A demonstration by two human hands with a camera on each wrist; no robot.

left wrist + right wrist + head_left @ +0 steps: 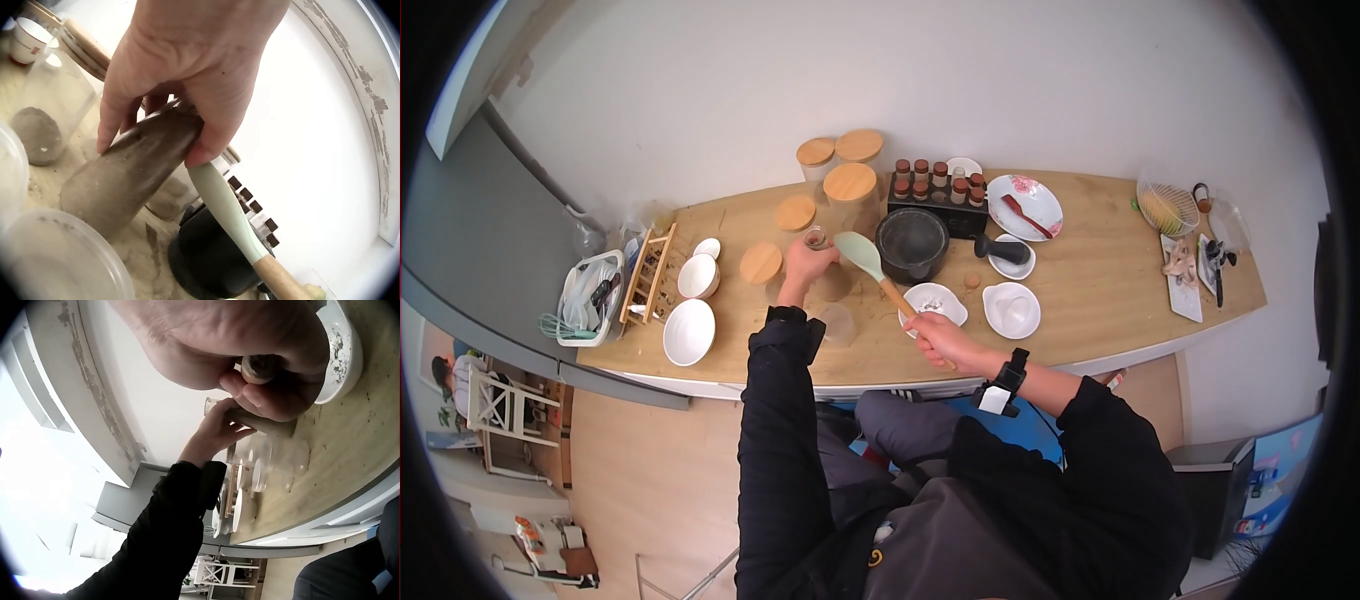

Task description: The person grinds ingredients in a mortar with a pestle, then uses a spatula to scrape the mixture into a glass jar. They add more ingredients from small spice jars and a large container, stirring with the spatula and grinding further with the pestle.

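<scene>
Here the left hand grips one container, the right hand one utensil; only the head view shows five wooden lids.

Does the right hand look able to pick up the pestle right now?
Probably not yet: the pestle seems within reach, but the right hand is gripping the utensil's wooden handle.

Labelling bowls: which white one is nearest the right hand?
The white bowl with dark flecks, just past the right hand; other white bowls lie farther off.
</scene>
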